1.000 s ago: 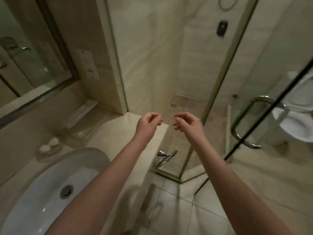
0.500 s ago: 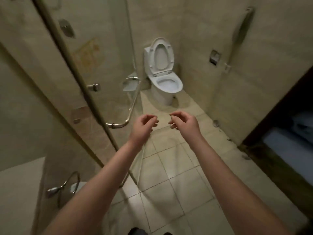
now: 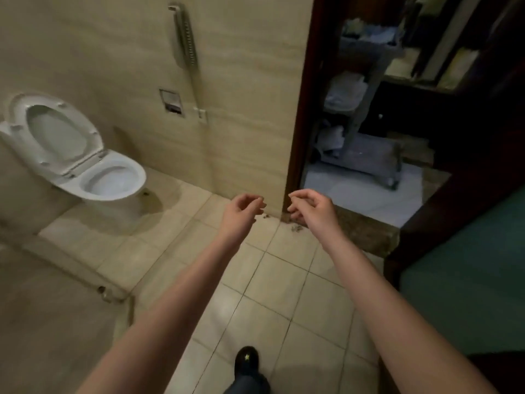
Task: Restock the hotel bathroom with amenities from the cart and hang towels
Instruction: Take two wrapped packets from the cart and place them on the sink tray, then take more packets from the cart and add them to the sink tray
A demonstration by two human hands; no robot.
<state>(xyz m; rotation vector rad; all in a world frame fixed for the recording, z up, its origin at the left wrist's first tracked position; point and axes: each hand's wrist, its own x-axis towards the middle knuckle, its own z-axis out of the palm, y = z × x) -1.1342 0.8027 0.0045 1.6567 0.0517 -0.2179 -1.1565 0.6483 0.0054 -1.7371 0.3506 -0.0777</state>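
Head view, sole view available.

Hands: left hand and right hand are held out ahead at about the same height, near each other but apart. The fingers of both are loosely curled, thumb tips close to the forefingers, and nothing is visible between them. Neither hand carries anything.

Task items: the housekeeping cart stands outside the bathroom, beyond the dark door frame and the stone threshold, well apart from both hands. Folded white towels lie on its middle shelf. More pale linen sits lower down and on top, too blurred to identify.

Bathroom: the toilet has its lid and seat raised. A recessed paper holder is set in the tiled wall; whether it holds a roll cannot be told. A metal wall rail above it carries no towel.

Progress, as a judgement: no hung towel and no placed amenity shows in this part of the room. With empty hands facing the doorway, a trip to the cart appears to be the step in hand. Collection, restocking and hanging all appear outstanding.

Markings: no legible brand or writing anywhere. The black shoe bears a small star-shaped mark only.
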